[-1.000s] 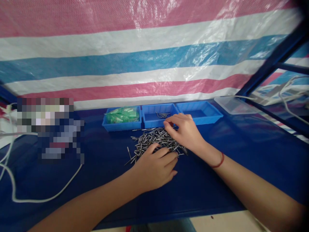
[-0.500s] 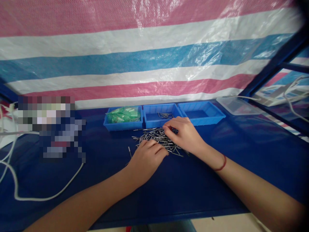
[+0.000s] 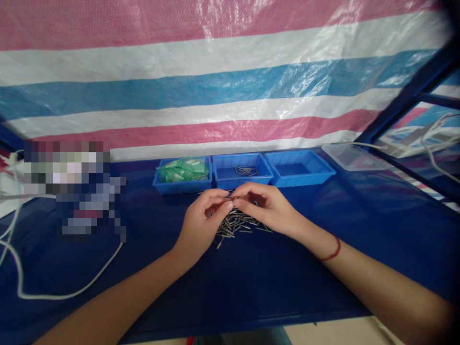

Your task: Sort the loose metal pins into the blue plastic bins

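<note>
A pile of thin silvery metal pins (image 3: pixel 237 223), perhaps rivets or nails, lies on the blue tabletop (image 3: pixel 273 282). Above it my left hand (image 3: pixel 204 215) and my right hand (image 3: pixel 269 206) meet, thumbs and fingers pinched together at the tips. Whatever sits between the fingertips is too small to make out. Just behind the hands stands the middle blue tray (image 3: pixel 219 181), with several similar pins (image 3: pixel 246 171) on its floor.
Left of the middle tray, a blue tray (image 3: pixel 183 188) holds a green plastic bag (image 3: pixel 185 169). Another blue tray (image 3: pixel 305 178) stands to the right, beside a clear plastic lid (image 3: pixel 354 158). White cables (image 3: pixel 68 296) curl at the left near a blurred-out area. Striped sheeting (image 3: pixel 215 91) hangs behind.
My left hand has lifted from the pile's near side and turned, its fingertips now meeting those of my right hand. The right hand has shifted slightly left and nearer.
</note>
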`<state>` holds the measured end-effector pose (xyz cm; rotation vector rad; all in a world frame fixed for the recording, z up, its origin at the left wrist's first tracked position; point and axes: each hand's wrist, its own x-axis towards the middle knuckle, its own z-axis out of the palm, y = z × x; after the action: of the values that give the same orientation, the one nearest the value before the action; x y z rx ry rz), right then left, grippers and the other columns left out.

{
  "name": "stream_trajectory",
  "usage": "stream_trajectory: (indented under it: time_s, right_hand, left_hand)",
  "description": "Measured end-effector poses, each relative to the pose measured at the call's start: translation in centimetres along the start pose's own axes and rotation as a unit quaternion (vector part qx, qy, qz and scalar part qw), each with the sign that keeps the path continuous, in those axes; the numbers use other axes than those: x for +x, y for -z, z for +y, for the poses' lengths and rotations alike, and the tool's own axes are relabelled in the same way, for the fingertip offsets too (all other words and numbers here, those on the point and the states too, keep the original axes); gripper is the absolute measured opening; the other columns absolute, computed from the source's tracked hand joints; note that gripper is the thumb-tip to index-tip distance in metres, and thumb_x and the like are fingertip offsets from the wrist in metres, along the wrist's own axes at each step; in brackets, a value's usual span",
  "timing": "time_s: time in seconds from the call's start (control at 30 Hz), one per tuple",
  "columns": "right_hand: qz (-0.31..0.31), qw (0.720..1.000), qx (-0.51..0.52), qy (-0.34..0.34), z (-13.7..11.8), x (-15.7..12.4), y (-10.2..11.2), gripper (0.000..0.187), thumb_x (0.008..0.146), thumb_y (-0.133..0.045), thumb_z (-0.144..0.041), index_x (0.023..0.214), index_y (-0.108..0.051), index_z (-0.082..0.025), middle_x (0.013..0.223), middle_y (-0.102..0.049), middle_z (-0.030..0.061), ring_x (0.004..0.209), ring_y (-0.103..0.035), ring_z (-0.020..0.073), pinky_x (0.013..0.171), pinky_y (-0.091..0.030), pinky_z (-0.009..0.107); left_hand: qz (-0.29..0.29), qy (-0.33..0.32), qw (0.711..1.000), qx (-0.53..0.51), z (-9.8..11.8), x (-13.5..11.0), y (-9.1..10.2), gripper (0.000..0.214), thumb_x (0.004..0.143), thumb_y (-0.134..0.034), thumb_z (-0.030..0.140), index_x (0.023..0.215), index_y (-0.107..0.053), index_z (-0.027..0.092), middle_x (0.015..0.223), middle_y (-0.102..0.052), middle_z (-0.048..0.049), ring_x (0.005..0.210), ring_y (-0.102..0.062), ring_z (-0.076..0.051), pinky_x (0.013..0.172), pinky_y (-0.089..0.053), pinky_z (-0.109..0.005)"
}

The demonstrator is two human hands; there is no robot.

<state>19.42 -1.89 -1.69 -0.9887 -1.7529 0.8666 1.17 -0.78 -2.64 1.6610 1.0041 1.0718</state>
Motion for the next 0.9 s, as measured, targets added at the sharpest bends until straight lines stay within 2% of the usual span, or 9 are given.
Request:
stream_trajectory:
  time_s: [0.07, 0.27, 0.43, 0.63, 0.77, 0.9]
  right_hand:
    - [0.005, 1.000, 0.003, 0.007, 0.0, -0.1, -0.1, 0.017, 0.083, -0.062, -0.035, 0.092, -0.067, -0.020, 0.080, -0.063, 0.0027, 0.066, -0.054, 0.0136, 0.058, -0.044, 0.028]
    - [0.039, 0.998, -0.039, 0.020, -0.4, 0.0, -0.2, 0.016, 0.085, -0.060, -0.034, 0.091, -0.067, -0.020, 0.080, -0.065, 0.0037, 0.068, -0.055, 0.0142, 0.058, -0.044, 0.029]
    - [0.052, 0.997, -0.057, 0.023, -0.7, -0.1, -0.4, 0.015, 0.083, -0.061, -0.033, 0.084, -0.068, -0.019, 0.074, -0.062, 0.0017, 0.057, -0.048, 0.0102, 0.053, -0.041, 0.026]
    - [0.040, 0.996, -0.073, 0.045, -0.7, -0.1, -0.1, 0.012, 0.083, -0.060, -0.026, 0.085, -0.068, -0.018, 0.072, -0.061, 0.0014, 0.059, -0.049, 0.0105, 0.055, -0.042, 0.026]
    - [0.030, 0.989, -0.126, 0.069, -0.4, 0.1, 0.1, 0.013, 0.085, -0.056, -0.025, 0.083, -0.067, -0.018, 0.068, -0.058, 0.0009, 0.060, -0.051, 0.0112, 0.057, -0.042, 0.026]
    - [0.016, 0.978, -0.173, 0.112, -0.3, 0.2, 0.1, 0.016, 0.088, -0.052, -0.026, 0.083, -0.066, -0.018, 0.068, -0.059, 0.0013, 0.063, -0.053, 0.0125, 0.060, -0.043, 0.027]
  left_hand:
    - [-0.013, -0.007, 1.000, 0.015, 0.2, 0.0, 0.1, 0.022, 0.084, -0.061, 0.028, 0.104, -0.060, 0.019, 0.092, -0.072, -0.0036, 0.085, -0.068, -0.018, 0.077, -0.052, -0.028]
    - [-0.033, -0.081, 0.977, 0.195, 0.6, -0.1, 0.4, 0.016, 0.089, -0.055, 0.029, 0.096, -0.067, 0.022, 0.095, -0.070, -0.0023, 0.086, -0.063, -0.017, 0.076, -0.048, -0.028]
    - [-0.029, -0.103, 0.970, 0.217, 0.2, 0.0, 0.4, 0.013, 0.086, -0.058, 0.030, 0.090, -0.066, 0.020, 0.087, -0.069, -0.0012, 0.078, -0.062, -0.015, 0.070, -0.047, -0.026]
    - [0.000, -0.123, 0.962, 0.243, 0.2, 0.5, 1.0, 0.007, 0.083, -0.061, 0.025, 0.086, -0.064, 0.020, 0.081, -0.066, 0.0014, 0.073, -0.060, -0.012, 0.071, -0.045, -0.024]
    - [0.020, -0.140, 0.961, 0.238, 0.6, 0.5, 1.1, 0.004, 0.084, -0.060, 0.023, 0.085, -0.062, 0.020, 0.080, -0.066, 0.0019, 0.072, -0.059, -0.012, 0.073, -0.045, -0.024]
    - [0.016, -0.152, 0.961, 0.231, 0.5, 0.4, 1.1, 0.007, 0.086, -0.058, 0.025, 0.089, -0.061, 0.020, 0.083, -0.066, 0.0011, 0.074, -0.059, -0.012, 0.074, -0.046, -0.024]
